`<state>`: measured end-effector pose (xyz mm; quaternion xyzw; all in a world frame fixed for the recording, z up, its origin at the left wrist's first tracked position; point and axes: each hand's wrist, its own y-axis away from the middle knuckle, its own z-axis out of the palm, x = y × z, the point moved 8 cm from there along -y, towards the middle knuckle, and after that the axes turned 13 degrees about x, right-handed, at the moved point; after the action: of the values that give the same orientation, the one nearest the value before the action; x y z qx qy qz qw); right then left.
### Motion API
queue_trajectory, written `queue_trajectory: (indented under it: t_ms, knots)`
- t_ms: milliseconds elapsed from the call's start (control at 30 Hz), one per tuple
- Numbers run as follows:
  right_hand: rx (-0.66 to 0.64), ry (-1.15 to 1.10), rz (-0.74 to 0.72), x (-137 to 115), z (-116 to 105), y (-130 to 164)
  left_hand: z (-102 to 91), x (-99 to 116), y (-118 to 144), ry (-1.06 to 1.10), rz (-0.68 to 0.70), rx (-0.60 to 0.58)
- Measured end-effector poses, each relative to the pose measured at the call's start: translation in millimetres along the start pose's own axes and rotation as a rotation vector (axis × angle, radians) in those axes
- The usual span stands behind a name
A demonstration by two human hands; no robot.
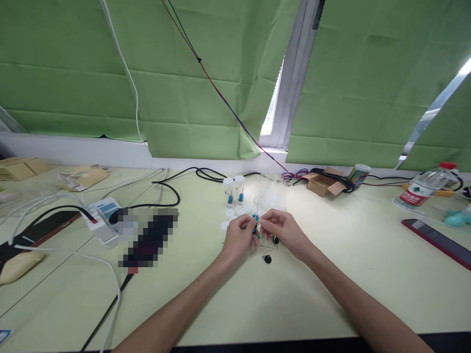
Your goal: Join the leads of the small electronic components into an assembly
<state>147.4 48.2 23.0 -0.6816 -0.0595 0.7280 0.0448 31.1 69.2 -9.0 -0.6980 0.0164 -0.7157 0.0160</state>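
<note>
The left hand point(241, 238) and right hand point(281, 230) meet over the pale green table point(331, 274), fingertips pinching a few small blue-green components point(255, 226) between them. Just behind stand two clear vials point(234, 191), each holding one blue piece. Two black discs point(268, 259) lie beside the hands. The bottle point(423, 189) label is unreadable.
</note>
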Motion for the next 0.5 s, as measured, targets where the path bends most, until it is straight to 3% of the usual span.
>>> queue_trajectory:
  t_ms: [500]
  knots:
    - [-0.001, 0.024, 0.01, 3.8, 0.1, -0.8, -2.8, 12.9, 7.9, -0.148, 0.145, 0.024]
